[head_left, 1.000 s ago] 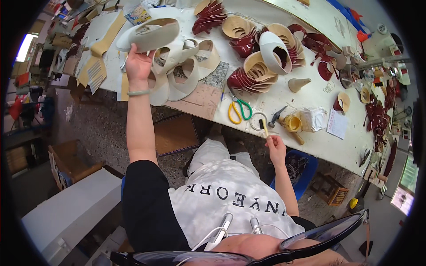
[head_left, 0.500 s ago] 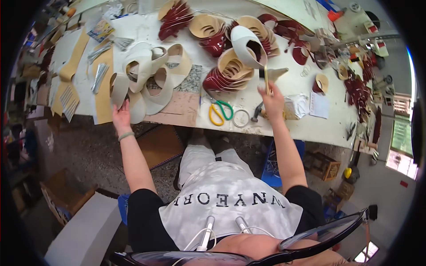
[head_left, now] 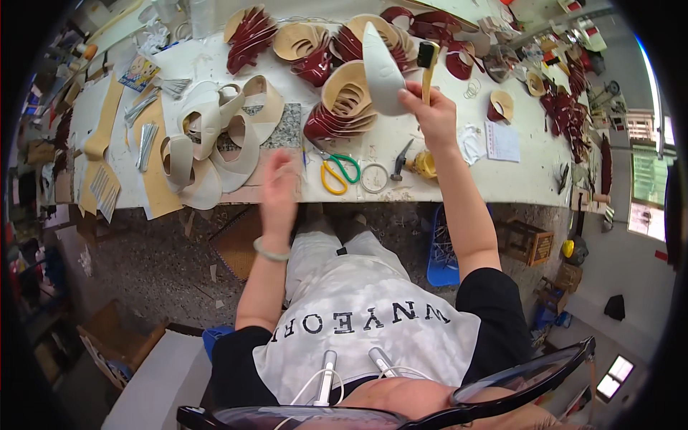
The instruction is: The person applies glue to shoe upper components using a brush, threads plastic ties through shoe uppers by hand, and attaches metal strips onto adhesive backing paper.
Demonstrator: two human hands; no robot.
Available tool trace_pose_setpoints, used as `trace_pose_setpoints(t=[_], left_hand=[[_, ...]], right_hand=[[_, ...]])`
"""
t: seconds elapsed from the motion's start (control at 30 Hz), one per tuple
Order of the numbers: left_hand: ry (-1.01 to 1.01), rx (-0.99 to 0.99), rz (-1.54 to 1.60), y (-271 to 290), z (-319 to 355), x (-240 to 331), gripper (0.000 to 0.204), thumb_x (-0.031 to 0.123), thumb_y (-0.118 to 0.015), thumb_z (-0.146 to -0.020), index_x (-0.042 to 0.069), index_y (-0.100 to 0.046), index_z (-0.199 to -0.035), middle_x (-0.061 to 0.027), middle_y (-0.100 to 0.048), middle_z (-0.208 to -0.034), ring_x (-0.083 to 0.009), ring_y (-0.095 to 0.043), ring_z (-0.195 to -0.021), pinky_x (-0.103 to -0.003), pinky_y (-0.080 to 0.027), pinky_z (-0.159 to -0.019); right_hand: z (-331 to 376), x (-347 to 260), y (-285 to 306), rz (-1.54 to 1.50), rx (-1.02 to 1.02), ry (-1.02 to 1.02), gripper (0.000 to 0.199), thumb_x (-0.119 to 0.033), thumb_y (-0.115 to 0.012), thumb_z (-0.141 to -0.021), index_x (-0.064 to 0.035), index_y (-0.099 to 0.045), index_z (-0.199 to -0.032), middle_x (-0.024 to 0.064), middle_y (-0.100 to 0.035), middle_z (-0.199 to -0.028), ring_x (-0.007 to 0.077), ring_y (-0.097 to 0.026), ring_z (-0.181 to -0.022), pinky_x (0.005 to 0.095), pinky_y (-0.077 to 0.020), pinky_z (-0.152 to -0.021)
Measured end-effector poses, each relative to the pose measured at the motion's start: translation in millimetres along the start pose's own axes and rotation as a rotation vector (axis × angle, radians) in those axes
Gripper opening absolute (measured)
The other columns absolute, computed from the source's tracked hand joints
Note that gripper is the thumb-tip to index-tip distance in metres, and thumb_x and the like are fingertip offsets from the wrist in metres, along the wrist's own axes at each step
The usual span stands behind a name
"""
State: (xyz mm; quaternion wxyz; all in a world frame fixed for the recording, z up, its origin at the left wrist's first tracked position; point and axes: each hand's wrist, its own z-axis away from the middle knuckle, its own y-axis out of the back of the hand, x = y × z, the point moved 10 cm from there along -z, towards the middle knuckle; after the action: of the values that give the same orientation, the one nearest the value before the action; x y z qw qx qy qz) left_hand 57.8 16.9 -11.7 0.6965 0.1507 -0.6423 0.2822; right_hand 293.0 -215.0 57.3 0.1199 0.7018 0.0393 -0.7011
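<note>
Two hands are in view over the counter (head_left: 444,179). Our right hand (head_left: 433,115) is raised at about 1 o'clock from frame centre, fingers closed around a pale, pointed sole-shaped piece (head_left: 381,68) and the wooden handle of a brush (head_left: 428,57), both standing upright above the knuckles. Our left hand (head_left: 278,190) sits near the counter's front edge at about 11 o'clock; it is motion-blurred, so we cannot tell whether the fingers are spread or curled, and we see nothing in it. A light band circles that wrist.

Directly behind the pale piece, a stack of tan, bowl-like curved parts (head_left: 347,93) nests inside dark red ones (head_left: 326,125). More red-and-tan stacks (head_left: 251,32) fan out along the far edge at 12 o'clock. At 10 o'clock from the left hand lies a heap of cream looped uppers (head_left: 208,136), with metal strips (head_left: 147,140) beside tan paper patterns (head_left: 154,179).

Between the hands, near the front edge: yellow-and-green scissors (head_left: 335,172), a ring (head_left: 373,177), a small hammer (head_left: 401,159), and a yellow pot (head_left: 425,165), contents not discernible. Under the counter at 4 o'clock, a blue crate (head_left: 438,251) holds thin pale objects we cannot identify.
</note>
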Motion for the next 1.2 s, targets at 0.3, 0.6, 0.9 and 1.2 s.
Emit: trace_pose_setpoints(t=[0.3,0.6,0.9,1.2], left_hand=[[0.119,-0.544,0.108,-159.8,61.3,-17.5,0.040,0.017,-0.057,-0.093,0.000,-0.042,-0.126,-0.0052,-0.056,-0.119,-0.0151,-0.056,-0.105,-0.028,-0.043,-0.089],[0.753,-0.333,0.642,-127.3,92.0,-82.5,0.033,0.011,-0.049,-0.095,0.003,-0.042,-0.126,-0.0061,-0.058,-0.118,-0.0173,-0.056,-0.110,-0.032,-0.045,-0.094],[0.731,-0.445,0.682,-177.1,91.2,-82.0,0.035,0.008,-0.047,-0.094,0.003,-0.041,-0.128,-0.0074,-0.056,-0.122,-0.0201,-0.054,-0.115,-0.036,-0.041,-0.098],[0.475,-0.609,0.466,-226.6,63.0,-76.1,0.047,0.000,-0.053,-0.087,0.006,-0.038,-0.132,-0.0065,-0.053,-0.126,-0.0183,-0.049,-0.118,-0.032,-0.037,-0.099]], right_hand=[[128.0,78.1,105.4,0.034,0.093,-0.218,0.032,-0.019,-0.069,-0.083,-0.0025,-0.063,-0.110,-0.0004,-0.062,-0.077,0.0106,-0.056,-0.066,0.0262,-0.0410,-0.055],[130.3,179.8,168.1,1.175,0.034,-0.327,0.030,-0.035,-0.045,-0.093,-0.0106,-0.063,-0.095,0.0131,-0.065,-0.092,0.0344,-0.063,-0.084,0.0475,-0.0498,-0.071],[136.8,177.9,174.6,1.267,0.072,-0.222,0.028,-0.035,-0.045,-0.093,-0.0119,-0.061,-0.092,0.0110,-0.065,-0.087,0.0331,-0.065,-0.077,0.0462,-0.0516,-0.066],[128.9,187.0,168.3,1.247,-0.041,-0.285,0.025,-0.032,-0.047,-0.092,-0.0132,-0.063,-0.092,0.0105,-0.064,-0.088,0.0329,-0.064,-0.080,0.0457,-0.0498,-0.070]])
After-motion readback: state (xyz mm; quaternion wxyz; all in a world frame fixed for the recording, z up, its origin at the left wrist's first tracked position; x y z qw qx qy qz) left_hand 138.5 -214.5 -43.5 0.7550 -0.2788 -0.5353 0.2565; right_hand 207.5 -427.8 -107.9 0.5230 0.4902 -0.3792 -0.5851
